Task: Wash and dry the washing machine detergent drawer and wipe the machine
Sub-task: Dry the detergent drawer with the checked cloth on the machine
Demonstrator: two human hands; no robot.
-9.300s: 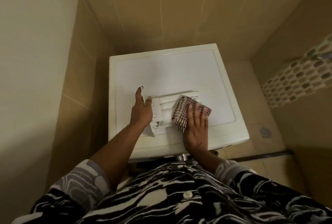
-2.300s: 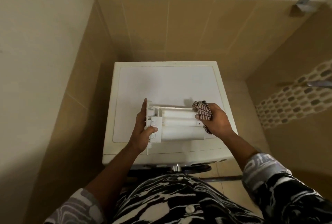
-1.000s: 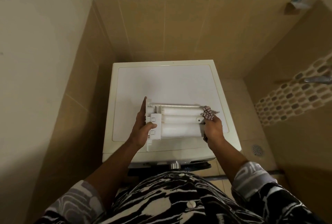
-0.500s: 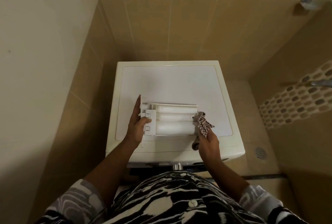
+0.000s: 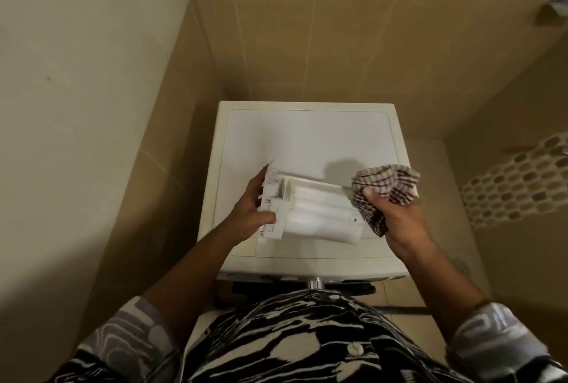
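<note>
The left hand (image 5: 252, 213) grips the left end of the white detergent drawer (image 5: 313, 213), holding it over the near part of the washing machine (image 5: 307, 136) top. The right hand (image 5: 396, 219) clutches a bunched checked cloth (image 5: 384, 189) against the drawer's right end.

The white plastic drawer (image 5: 310, 213) is lying slightly tilted over the washing machine's (image 5: 307, 136) flat white top, front panel to the left, with the left hand (image 5: 246, 216) gripping that end. The brown-and-white checked cloth (image 5: 384, 189) is bunching in the right hand (image 5: 399, 223) against the drawer's right end.
</note>
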